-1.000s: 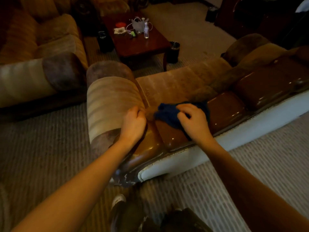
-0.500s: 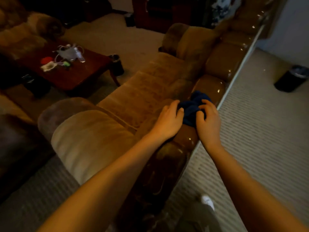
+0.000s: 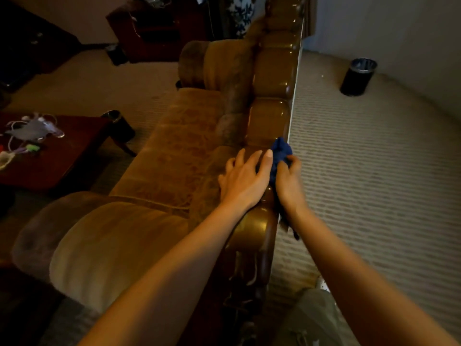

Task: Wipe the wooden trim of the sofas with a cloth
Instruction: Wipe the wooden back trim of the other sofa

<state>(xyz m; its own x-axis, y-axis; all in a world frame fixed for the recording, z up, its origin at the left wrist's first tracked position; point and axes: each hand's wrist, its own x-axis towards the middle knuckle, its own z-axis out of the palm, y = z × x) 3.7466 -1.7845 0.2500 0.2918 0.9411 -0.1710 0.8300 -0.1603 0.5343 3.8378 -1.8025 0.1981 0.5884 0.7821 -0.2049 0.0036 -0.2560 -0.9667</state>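
Observation:
A tan upholstered sofa point(image 3: 174, 156) runs away from me, and its glossy brown wooden trim point(image 3: 270, 116) lines the top of the backrest in rounded lobes. My right hand point(image 3: 288, 179) grips a dark blue cloth point(image 3: 280, 153) bunched against the trim's outer edge. My left hand point(image 3: 243, 178) rests flat on top of the backrest beside the cloth, fingers spread and straight. The trim under both hands is partly hidden.
A dark wooden coffee table point(image 3: 62, 156) with cables and small items stands left of the sofa. One black bin point(image 3: 358, 77) stands on the carpet at right, another point(image 3: 119, 126) by the table. Dark cabinets point(image 3: 159, 28) line the far wall.
My view has swung to look along the backrest. Both hands have slid farther along the trim, the cloth has gone to its outer edge, and my left hand has flattened out.

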